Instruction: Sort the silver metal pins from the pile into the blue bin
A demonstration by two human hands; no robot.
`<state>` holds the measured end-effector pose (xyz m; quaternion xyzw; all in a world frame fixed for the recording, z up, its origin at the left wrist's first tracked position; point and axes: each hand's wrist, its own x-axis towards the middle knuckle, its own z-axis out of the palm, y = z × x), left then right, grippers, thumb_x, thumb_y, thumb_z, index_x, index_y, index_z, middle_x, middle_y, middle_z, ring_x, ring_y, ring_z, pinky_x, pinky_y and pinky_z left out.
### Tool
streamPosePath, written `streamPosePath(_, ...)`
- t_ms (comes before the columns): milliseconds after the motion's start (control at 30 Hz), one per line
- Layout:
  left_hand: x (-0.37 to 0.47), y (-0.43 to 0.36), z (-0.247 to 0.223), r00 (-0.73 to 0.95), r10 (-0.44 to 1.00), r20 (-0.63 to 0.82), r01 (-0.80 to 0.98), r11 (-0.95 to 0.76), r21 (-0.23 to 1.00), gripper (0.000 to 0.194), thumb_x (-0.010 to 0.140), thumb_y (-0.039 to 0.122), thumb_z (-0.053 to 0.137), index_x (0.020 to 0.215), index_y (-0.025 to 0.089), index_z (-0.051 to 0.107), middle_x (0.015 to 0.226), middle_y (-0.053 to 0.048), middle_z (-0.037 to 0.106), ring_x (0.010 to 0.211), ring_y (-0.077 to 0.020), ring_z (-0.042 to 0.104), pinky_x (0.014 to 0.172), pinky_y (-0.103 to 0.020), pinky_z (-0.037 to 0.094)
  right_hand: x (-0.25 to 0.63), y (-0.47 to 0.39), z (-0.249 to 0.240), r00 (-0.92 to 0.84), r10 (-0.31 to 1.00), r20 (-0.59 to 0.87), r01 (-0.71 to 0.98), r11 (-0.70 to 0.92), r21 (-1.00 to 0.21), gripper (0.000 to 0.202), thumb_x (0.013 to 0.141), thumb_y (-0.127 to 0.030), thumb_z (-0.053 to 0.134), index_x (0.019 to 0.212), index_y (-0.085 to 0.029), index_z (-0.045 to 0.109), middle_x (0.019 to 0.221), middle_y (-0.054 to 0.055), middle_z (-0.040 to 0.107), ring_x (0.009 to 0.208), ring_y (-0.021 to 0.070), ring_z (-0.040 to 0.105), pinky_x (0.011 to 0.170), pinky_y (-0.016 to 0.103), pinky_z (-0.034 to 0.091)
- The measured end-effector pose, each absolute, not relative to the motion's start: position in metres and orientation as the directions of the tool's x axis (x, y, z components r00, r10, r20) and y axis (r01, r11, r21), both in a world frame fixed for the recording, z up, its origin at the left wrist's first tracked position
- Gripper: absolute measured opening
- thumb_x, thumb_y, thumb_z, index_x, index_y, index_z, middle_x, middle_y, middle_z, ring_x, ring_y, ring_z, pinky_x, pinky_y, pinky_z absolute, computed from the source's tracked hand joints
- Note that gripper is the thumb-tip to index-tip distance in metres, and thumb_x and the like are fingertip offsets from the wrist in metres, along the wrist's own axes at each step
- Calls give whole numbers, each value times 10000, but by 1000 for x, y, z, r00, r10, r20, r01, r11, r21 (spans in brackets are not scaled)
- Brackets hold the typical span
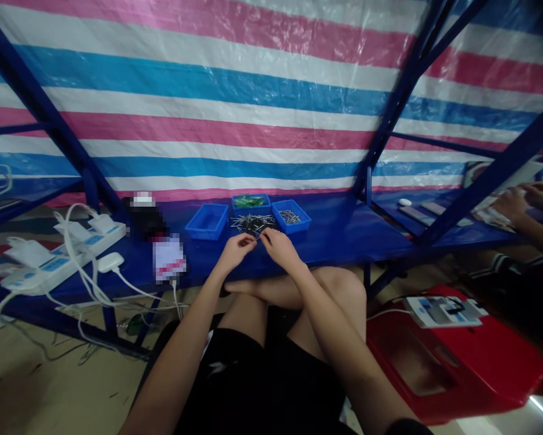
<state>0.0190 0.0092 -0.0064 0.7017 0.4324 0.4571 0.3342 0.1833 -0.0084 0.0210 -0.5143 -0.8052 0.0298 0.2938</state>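
Observation:
Both hands meet at the near side of a pile of thin silvery metal pieces mixed with dark ones. Fingers of my left hand are curled in a pinch. My right hand also pinches, its fingertips almost touching the left ones. Whatever lies between them is too small to make out. Three small blue trays surround the pile: the left tray, the back tray with green pieces, and the right tray with thin silvery metal pieces.
A white power strip with chargers and tangled cables lies left on the blue bench, beside a blurred phone-like object. Blue frame posts rise at both sides. A red box stands right. Another person's hands show far right.

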Motion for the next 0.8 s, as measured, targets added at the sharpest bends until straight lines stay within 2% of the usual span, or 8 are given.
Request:
streamPosePath(167,17,8,-3,81,919,386,218,-394,893,288,713,390,607,857,142,633,875,-65,659,830,-191,597,750,-291,464,184,-13,22,-401,873,276,825,475,-305,234,930,-283,352,954,-175,559,944,72,620,882,153,567,750,230,382)
streamPosePath(267,16,7,-3,105,928,358,162,-371,914,276,711,387,606,835,141,605,915,-83,659,870,-205,603,752,-307,478,183,-14,22,-424,882,205,831,469,-300,223,918,-287,381,983,-181,566,980,74,620,922,158,564,771,235,386)
streamPosePath(400,17,8,-5,142,941,306,76,-319,945,251,712,370,604,818,148,549,828,-68,664,826,-198,626,722,-315,489,184,-14,26,-289,902,321,830,403,-386,231,918,-270,376,1058,-187,540,1000,68,615,935,155,562,781,238,395)
streamPosePath(500,17,8,-6,161,938,306,134,-328,935,270,677,373,644,794,142,569,730,-41,644,732,-176,621,705,-301,482,185,-13,28,-282,849,448,760,483,-436,269,912,-281,391,1142,-190,495,1016,59,602,947,146,551,808,238,398)
streamPosePath(567,17,8,-6,166,933,318,173,-345,922,290,659,381,665,795,133,600,744,-46,645,725,-172,611,718,-299,476,185,-12,28,-323,814,483,724,541,-427,261,909,-278,395,1127,-187,507,1008,56,600,945,142,546,820,237,397)
streamPosePath(700,16,8,-4,181,923,339,200,-372,907,295,673,390,659,813,133,629,782,-56,655,745,-177,601,738,-307,472,184,-8,22,-398,815,421,736,558,-384,206,912,-234,388,972,-168,574,954,56,607,901,136,553,810,233,393)
streamPosePath(800,15,9,-6,171,922,347,203,-378,903,288,673,391,656,808,139,625,773,-49,650,744,-177,598,735,-310,478,178,-10,16,-424,829,364,758,545,-358,203,909,-224,386,974,-163,568,949,61,611,892,142,558,797,237,398)
